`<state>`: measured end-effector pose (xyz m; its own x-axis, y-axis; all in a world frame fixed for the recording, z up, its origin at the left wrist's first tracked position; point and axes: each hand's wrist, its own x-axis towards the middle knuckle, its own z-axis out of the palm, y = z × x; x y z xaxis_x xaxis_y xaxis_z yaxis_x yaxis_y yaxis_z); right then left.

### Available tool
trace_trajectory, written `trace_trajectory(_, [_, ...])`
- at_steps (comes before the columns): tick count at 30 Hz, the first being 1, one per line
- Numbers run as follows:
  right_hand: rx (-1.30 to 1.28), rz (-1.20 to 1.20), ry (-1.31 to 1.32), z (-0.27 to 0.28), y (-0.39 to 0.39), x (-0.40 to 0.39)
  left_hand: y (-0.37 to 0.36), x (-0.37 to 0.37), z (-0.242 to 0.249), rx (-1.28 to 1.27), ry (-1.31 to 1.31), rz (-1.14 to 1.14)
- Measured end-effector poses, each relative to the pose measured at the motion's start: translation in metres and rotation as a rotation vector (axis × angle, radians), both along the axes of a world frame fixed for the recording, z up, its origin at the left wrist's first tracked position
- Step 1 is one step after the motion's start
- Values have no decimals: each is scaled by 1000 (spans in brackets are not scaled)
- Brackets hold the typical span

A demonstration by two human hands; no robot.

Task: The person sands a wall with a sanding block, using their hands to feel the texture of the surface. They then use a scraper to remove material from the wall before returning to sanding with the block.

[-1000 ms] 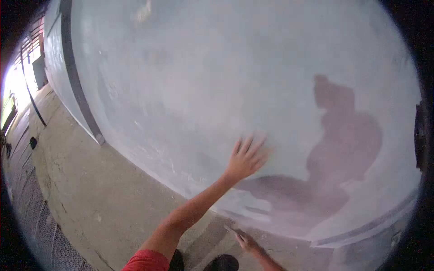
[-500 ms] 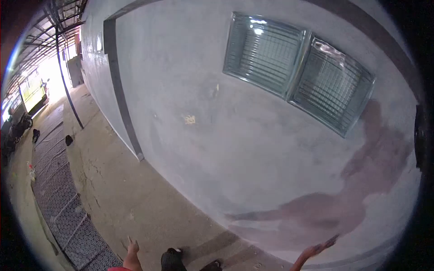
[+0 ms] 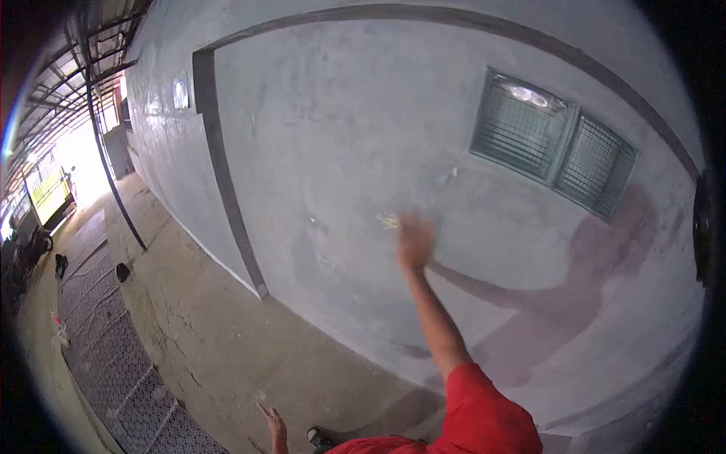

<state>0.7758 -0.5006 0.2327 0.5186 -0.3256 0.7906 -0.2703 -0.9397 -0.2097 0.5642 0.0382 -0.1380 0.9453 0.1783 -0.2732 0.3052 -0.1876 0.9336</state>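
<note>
My right hand (image 3: 416, 240) is raised at the grey wall (image 3: 355, 136), beside a small yellowish patch (image 3: 387, 221). Motion smears its fingers, and whether it touches the wall or holds anything is unclear. Low in the view, my left hand (image 3: 277, 425) hangs over the concrete floor with fingers stretched out and nothing visible in it. Two glass-block panes (image 3: 523, 125) are set in the wall at the upper right. A shadow (image 3: 560, 303) of a body and raised arm falls on the wall.
A dark patterned mat (image 3: 113, 340) runs along the floor at the left. A thin dark pole (image 3: 110, 159) stands near the wall's far part. Dark footwear (image 3: 122, 272) lies beside the mat. A bright gateway and a motorcycle are at the far left.
My right hand has risen from the lower right to the wall's middle, its red sleeve now showing. My left hand sits farther right. The view has shifted, with the panes smaller and farther right.
</note>
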Motion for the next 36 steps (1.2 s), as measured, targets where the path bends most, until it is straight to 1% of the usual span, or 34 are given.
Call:
trace_trajectory(1, [-86, 194, 154, -12, 28, 9, -2, 12, 39, -143, 21, 26])
trace_trajectory(2, [-118, 269, 363, -38, 50, 22, 3, 24, 63, -281, 52, 50])
trace_trajectory(3, [-142, 342, 581, -72, 64, 28, 10, 39, 66, -272, 67, 37])
trace_trajectory(5, [121, 457, 619, -127, 90, 6, 19, 67, 60, -183, -128, -100])
trace_trajectory(6, [285, 482, 614, -139, 103, -16, 25, 78, 65, -181, -116, -114])
trace_trajectory(7, [440, 505, 603, -146, 106, -38, 23, 91, 77, -207, -163, -150])
trace_trajectory(8, [479, 495, 454, -180, 103, -63, 23, 97, 83, -239, -210, -183])
trace_trajectory(9, [513, 484, 305, -205, 92, -86, 26, 99, 81, -251, -201, -191])
trace_trajectory(10, [507, 473, 312, -200, 79, -105, 31, 101, 79, -252, -202, -206])
trace_trajectory(12, [630, 264, -158, -171, 59, -154, 34, 107, 80, -253, -204, -224])
trace_trajectory(13, [687, 154, -396, -154, 50, -179, 32, 106, 85, -245, -149, -186])
trace_trajectory(14, [418, -115, -367, -126, 28, -194, 31, 107, 88, -232, -94, -149])
trace_trajectory(15, [386, -400, -448, -107, -2, -192, 29, 109, 90, -224, -92, -153])
trace_trajectory(16, [198, -469, -427, -76, -27, -194, 28, 111, 90, -222, -41, -167])
trace_trajectory(18, [178, -491, -580, -9, -45, -157, 24, 120, 88, -204, 12, -186])
trace_trajectory(20, [-57, -529, -577, 27, -60, -101, 19, 139, 74, -197, 46, -157])
trace_trajectory(21, [6, -461, -637, 42, -49, -64, 18, 148, 82, -176, 43, -170])
trace_trajectory(22, [68, -394, -697, 50, -32, -25, 11, 158, 101, -200, 71, -162])
trace_trajectory(23, [17, -347, -644, 37, -27, 12, 0, 172, 118, -229, 97, -154])
trace_trajectory(24, [-10, -369, -441, 12, -17, 48, -9, 189, 127, -214, 93, -165])
trace_trajectory(25, [-188, -297, -389, -2, 0, 76, -17, 206, 134, -223, 43, -179])
trace_trajectory(26, [75, -56, -81, -14, 26, 89, -24, 223, 140, -232, -7, -194])
trace_trajectory(27, [-6, 1, 215, -3, 53, 91, -32, 247, 138, -214, -12, -204])
trace_trajectory(29, [-84, 295, 243, -51, 65, 111, -49, 295, 127, -286, -320, -348])
trace_trajectory(30, [-24, 374, 306, -69, 70, 113, -68, 310, 151, -274, -416, -390])
trace_trajectory(31, [33, 453, 373, -88, 74, 112, -95, 325, 187, -266, -509, -429])
trace_trajectory(33, [-35, 563, 436, -153, 79, 106, -135, 349, 243, -215, -576, -560])
trace_trajectory(35, [194, 409, 871, -213, 82, 72, -177, 372, 303, -9, -720, -650])
trace_trajectory(36, [282, 422, 891, -260, 78, 50, -198, 382, 336, 91, -832, -675])
